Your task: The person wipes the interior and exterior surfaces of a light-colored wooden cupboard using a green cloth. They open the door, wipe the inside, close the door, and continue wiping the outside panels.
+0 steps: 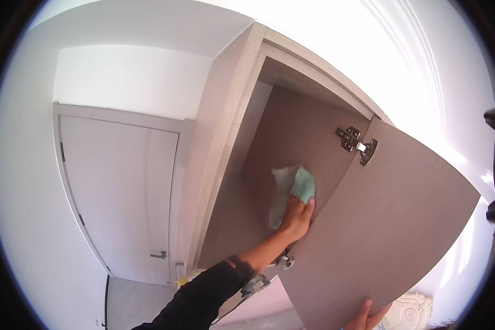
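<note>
My left hand [296, 221] reaches into a wood-grain wall cabinet [247, 82], its fingers closed on a cloth [304, 184], pale green on one side and greyish white on the other. The cloth lies near the cabinet's inner side wall [308, 126], and its loose part hangs left of my fingers. At the bottom of the view my right hand [367, 317] grips the lower edge of the cabinet door [390, 220], which stands swung out to the right. Part of that hand is cut off by the picture's edge.
A metal hinge [357, 146] joins door and cabinet near the top; a lower hinge [287, 260] sits beside my left forearm. A closed grey room door [118, 192] with a dark handle is at the left. A carved cream panel [410, 311] shows at the lower right.
</note>
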Demonstrator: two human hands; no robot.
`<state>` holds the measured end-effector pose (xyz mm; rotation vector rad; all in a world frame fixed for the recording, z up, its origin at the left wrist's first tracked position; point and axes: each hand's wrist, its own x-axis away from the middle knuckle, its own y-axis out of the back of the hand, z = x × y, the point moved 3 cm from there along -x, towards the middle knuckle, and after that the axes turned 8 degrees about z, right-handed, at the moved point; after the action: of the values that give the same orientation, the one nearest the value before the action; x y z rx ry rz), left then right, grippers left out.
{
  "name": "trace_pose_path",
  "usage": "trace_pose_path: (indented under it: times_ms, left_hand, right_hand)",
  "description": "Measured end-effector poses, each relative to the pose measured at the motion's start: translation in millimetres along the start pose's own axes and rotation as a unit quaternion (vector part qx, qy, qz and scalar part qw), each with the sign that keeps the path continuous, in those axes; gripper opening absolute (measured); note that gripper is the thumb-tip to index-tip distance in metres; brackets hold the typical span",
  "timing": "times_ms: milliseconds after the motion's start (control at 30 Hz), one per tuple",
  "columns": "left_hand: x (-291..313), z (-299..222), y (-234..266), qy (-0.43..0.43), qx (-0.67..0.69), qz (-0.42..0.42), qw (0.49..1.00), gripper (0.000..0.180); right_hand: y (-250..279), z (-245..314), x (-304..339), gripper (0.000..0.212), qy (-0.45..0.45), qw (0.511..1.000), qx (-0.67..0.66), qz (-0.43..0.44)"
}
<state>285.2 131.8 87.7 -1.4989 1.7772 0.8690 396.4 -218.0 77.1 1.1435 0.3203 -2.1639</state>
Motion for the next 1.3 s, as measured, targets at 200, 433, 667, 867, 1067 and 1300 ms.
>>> trace_pose_path:
  times_ms: [200,433,667,867,1067,1300]
  left_hand:
    - [-89.9,13.0,14.0,-0.038,0.142,-0.008,0.989,0.087]
    - [-162.3,86.8,38.2,0.075,0.154,-0.102,0.98,0.098]
    - [-143.8,160.6,50.7,0.182,0.037,-0.136,0.973,0.098]
    - [-80.5,176.4,43.0,0.297,0.041,-0.087,0.95,0.097]
    - [-32.9,113.1,21.0,0.131,0.0,-0.097,0.987,0.091]
    - [-30.9,-5.2,-4.7,-0.142,-0.083,-0.017,0.986,0.084]
  right_hand:
    - [3.5,7.7,6.7,0.071,-0.034,0.999,0.01,0.011]
    - [24.1,-46.1,18.7,0.063,0.024,0.999,-0.008,-0.027]
    - [37.7,-63.6,38.3,0.073,-0.074,0.994,0.071,-0.047]
    - [12.1,-19.2,16.3,0.081,-0.085,0.995,0.021,-0.04]
    - [7.4,-6.0,14.6,0.082,-0.085,0.996,0.016,-0.02]
    - [8.6,-22.7,18.5,0.083,-0.069,0.996,-0.024,-0.049]
